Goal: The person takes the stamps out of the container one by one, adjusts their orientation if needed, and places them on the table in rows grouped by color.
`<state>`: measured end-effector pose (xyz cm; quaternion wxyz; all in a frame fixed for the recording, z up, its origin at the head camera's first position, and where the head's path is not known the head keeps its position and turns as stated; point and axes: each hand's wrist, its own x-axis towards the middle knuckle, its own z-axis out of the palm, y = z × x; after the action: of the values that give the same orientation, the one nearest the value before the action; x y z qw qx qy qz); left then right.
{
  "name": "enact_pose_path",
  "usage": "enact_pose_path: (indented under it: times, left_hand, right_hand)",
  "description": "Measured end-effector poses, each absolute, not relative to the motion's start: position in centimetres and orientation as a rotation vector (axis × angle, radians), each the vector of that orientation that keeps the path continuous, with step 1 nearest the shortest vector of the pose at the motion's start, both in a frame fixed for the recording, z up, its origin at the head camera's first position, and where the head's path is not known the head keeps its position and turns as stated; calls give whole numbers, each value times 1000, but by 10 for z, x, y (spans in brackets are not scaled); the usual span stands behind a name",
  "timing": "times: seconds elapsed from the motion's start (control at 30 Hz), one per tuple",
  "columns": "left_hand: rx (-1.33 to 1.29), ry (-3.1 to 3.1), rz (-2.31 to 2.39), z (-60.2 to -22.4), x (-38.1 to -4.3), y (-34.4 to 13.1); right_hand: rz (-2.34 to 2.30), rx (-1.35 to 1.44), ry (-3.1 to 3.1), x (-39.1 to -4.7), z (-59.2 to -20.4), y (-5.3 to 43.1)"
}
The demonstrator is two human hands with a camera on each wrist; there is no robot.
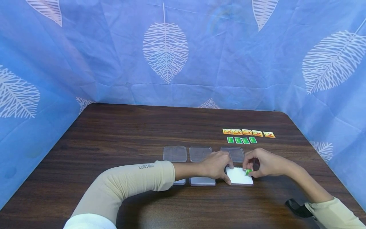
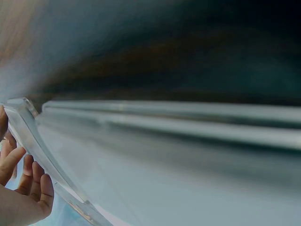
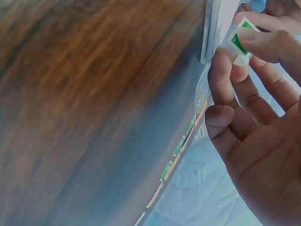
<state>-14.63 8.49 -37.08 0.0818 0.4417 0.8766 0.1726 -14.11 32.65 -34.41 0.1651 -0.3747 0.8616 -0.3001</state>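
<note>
My right hand [image 1: 266, 163] pinches a small green card [image 3: 241, 41] with a white border between thumb and fingertip. It holds the card over the right end of a flat clear plastic box [image 1: 239, 176] with a white top surface. At that box's left end, my left hand [image 1: 215, 165] grips it, thumb at the near side and fingers at the far side. In the right wrist view, the thumb covers part of the card. Another white box [image 1: 203, 181] lies to the left, and a third [image 1: 179, 182] is mostly hidden by the left forearm.
Beyond the hands lie three clear lids [image 1: 175, 154] in a row. Farther back are a row of green cards [image 1: 238, 140] and a row of several orange-yellow cards [image 1: 247, 132]. A blue curtain with white leaves [image 1: 166, 51] surrounds the dark wooden table [image 1: 128, 127].
</note>
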Motion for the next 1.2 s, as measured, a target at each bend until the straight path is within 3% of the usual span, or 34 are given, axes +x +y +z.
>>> enact_pose_path:
  times: [0.4,1.2]
  left_hand:
    - [1322,2627,515,-371,-146,85]
    - [1314,2596,550,-371,-146,85]
  right_hand:
    - [-1004,-989,2377,-144,-344,329]
    - [-1077,-1114,2292,-149,-346,336]
